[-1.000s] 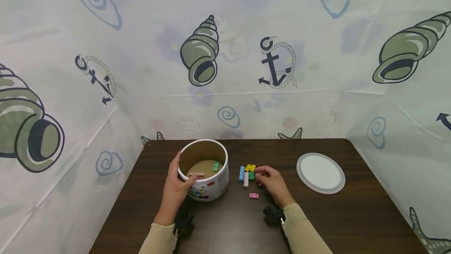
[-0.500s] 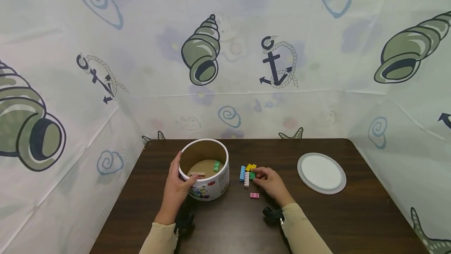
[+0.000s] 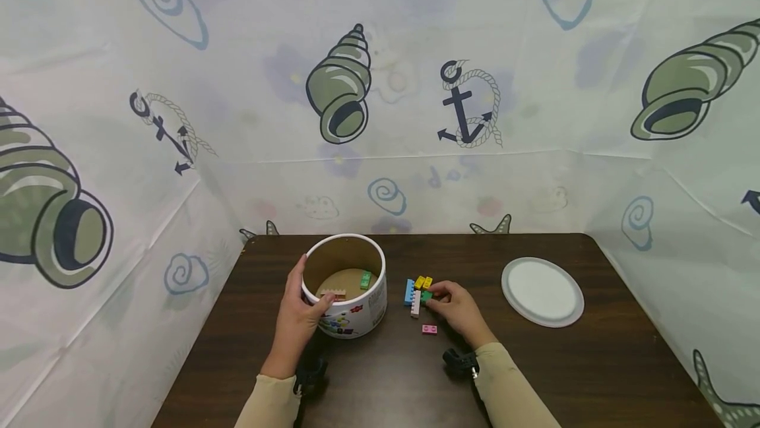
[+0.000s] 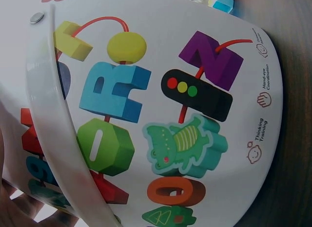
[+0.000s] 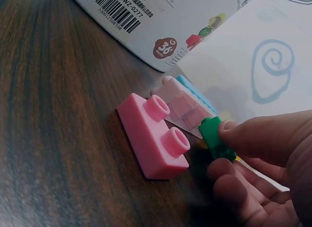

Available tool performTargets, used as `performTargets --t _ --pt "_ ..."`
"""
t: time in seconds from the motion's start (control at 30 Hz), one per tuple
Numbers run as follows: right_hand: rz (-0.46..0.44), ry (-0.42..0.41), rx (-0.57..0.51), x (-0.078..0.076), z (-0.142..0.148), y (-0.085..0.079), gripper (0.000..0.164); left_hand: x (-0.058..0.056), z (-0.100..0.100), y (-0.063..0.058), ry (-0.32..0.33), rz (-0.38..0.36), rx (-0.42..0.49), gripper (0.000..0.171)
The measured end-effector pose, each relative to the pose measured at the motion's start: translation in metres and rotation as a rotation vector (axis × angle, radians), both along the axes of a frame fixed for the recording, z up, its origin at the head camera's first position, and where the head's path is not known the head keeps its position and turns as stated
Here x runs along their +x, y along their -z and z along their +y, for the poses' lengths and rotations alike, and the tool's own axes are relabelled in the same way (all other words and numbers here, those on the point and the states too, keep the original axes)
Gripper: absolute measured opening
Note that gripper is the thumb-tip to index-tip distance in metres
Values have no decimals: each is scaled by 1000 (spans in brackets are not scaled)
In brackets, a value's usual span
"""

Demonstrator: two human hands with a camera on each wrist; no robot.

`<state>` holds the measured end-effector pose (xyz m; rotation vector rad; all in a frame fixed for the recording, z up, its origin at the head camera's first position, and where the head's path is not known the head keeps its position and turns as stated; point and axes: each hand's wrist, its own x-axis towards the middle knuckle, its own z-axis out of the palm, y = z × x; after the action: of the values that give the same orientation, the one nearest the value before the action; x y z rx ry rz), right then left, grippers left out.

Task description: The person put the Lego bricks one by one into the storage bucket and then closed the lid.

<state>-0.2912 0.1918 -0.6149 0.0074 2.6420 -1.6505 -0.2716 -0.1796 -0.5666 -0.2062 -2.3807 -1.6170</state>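
A round white tub [image 3: 371, 312] with printed pictures stands open on the table, and my left hand [image 3: 299, 312] grips its left side, thumb over the rim. Inside lie a green brick [image 3: 365, 279] and a light pinkish brick [image 3: 332, 295]. My right hand [image 3: 460, 312] pinches another green brick [image 5: 214, 136] between thumb and fingers. Close to those fingers sit a light blue brick [image 3: 409, 292], a pale pink brick [image 3: 415, 304] and yellow bricks [image 3: 419, 282]. Nearer to me lies a pink two-stud brick [image 5: 151, 139]. In the left wrist view the tub's printed wall [image 4: 243, 114] hides most of the hand.
A round white lid-like disc [image 3: 543, 292] lies flat on the dark wooden table [image 3: 617, 362], right of the bricks. White patterned cloth [image 3: 415, 190] stands behind the table and along both sides. Black wrist cameras sit on both wrists.
The right thumb and fingers have come onto the green brick, which now looks slightly tilted up between them. The left hand and the tub stay in place.
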Motion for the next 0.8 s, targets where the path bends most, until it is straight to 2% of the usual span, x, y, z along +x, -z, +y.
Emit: performTargets --t 0.3,0.57,0.8 --pt "-48 8 -114 0 0 1 28 0 0 1 -5 1 -3 105" --pt "-93 94 -323 -4 4 1 33 0 -1 0 0 0 11 104" --pt "-118 84 -495 -8 11 2 46 -2 -1 2 2 14 17 105"
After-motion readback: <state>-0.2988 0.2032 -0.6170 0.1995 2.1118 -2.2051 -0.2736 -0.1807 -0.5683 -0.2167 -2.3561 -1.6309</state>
